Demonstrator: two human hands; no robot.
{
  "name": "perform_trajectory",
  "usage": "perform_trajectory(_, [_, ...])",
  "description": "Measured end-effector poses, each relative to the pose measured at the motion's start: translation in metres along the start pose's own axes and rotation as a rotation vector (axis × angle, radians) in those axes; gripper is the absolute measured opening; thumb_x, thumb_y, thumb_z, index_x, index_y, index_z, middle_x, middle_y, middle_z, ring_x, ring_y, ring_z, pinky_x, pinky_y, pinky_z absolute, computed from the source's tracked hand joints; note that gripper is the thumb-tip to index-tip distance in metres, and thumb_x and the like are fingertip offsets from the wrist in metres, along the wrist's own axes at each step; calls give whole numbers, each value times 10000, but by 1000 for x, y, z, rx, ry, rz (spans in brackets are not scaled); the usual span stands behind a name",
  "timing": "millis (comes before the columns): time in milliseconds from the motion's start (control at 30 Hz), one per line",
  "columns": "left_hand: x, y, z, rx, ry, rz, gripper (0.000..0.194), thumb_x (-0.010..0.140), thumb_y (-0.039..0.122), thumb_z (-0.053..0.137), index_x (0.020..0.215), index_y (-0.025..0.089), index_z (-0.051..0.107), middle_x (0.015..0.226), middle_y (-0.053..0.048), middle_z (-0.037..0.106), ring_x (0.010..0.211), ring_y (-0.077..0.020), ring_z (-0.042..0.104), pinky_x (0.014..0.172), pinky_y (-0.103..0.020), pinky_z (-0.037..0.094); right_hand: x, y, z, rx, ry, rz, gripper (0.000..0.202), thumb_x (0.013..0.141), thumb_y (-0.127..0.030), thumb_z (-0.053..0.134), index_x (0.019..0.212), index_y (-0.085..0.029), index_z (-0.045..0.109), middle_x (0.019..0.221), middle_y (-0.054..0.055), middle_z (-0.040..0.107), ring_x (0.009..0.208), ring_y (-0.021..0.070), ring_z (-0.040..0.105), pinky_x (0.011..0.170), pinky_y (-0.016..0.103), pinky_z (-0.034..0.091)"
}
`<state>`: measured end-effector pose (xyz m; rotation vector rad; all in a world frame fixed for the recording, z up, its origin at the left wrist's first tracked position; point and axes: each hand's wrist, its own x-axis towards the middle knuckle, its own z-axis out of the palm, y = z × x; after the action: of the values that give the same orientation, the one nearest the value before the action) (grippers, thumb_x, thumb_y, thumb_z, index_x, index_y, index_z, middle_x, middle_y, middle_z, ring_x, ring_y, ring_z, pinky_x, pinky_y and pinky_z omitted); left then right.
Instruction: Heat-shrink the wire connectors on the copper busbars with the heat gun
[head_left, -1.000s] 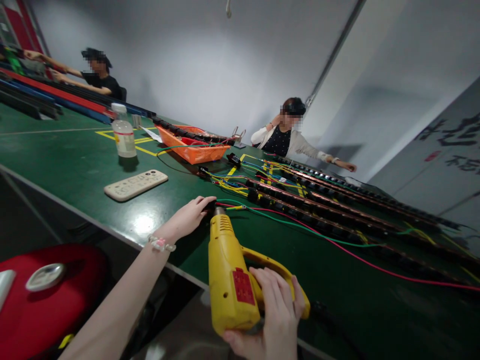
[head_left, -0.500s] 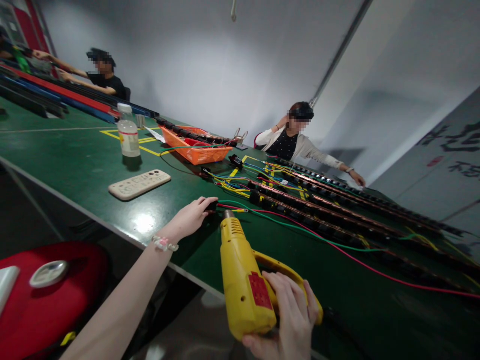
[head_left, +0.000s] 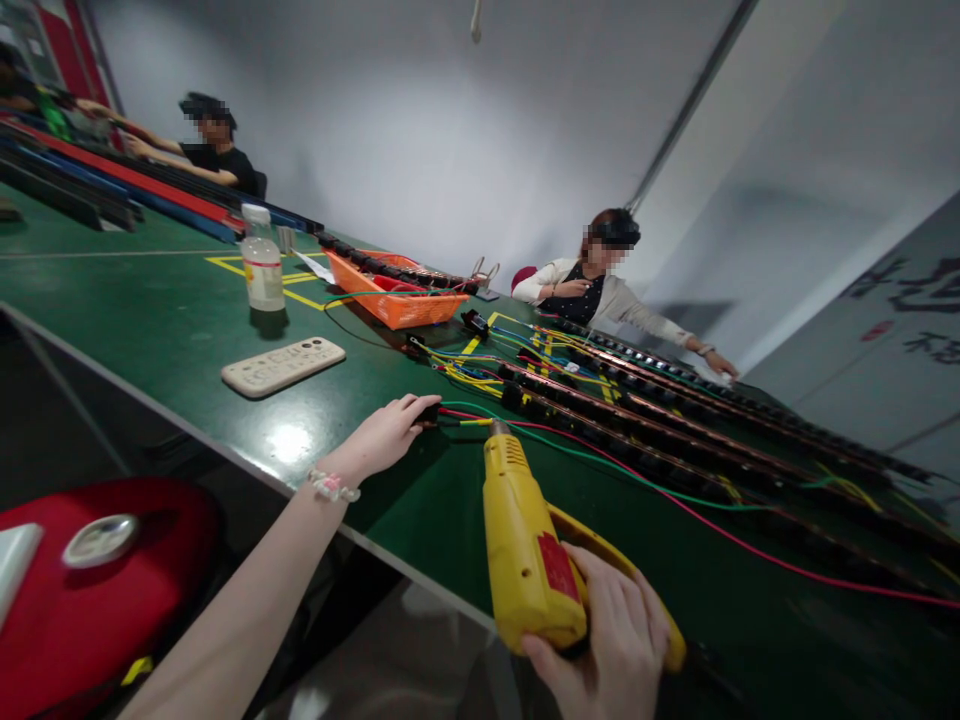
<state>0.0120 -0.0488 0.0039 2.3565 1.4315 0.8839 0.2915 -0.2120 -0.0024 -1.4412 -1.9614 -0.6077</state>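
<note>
My right hand (head_left: 619,630) is wrapped round the handle of a yellow heat gun (head_left: 525,550), whose metal nozzle points away from me at a short yellow-sleeved wire end (head_left: 476,422). My left hand (head_left: 394,435) pinches a small black connector (head_left: 429,415) just above the green table (head_left: 180,330). From that connector, red and green wires (head_left: 637,465) run off to the right, toward long copper-and-black bars (head_left: 637,440).
A phone (head_left: 283,368) and a bottle (head_left: 262,265) stand left of my left hand. Behind lies an orange basket (head_left: 397,308). One person (head_left: 592,290) sits across the table, another (head_left: 217,160) farther left. A red stool (head_left: 165,560) is at lower left.
The heat gun in my right hand has shifted to the right, its nozzle moving along to the end of the yellow sleeve. My left hand has barely moved. The person opposite lowered a hand from the head.
</note>
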Motion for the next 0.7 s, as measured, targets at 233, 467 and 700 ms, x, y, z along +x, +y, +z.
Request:
perform_trajectory(233, [0,0,3,43,6,-7,488,881,176,393,1359,263,347,1198,-73,519,1068,-209,534,904,-336,437,-2,-14,5,-4,85,15,788,719,-812,316,1076,-144,535,1001,117,615,905,273,545,841,440,361])
perform_trajectory(467, [1,-1,5,68,10,-28,500,879,180,397,1371,232,324,1228,-93,512,1080,-227,532,918,-369,430,-1,-36,11,84,105,20,845,682,-848,295,1086,-144,532,1000,122,620,912,278,539,837,447,359])
perform_trajectory(700, [4,-7,5,5,19,-13,454,871,170,404,1319,241,383,1206,-78,523,1116,-215,512,951,-354,415,5,-45,12,106,109,-55,854,671,-854,289,1082,-145,528,983,120,626,903,266,555,877,458,341])
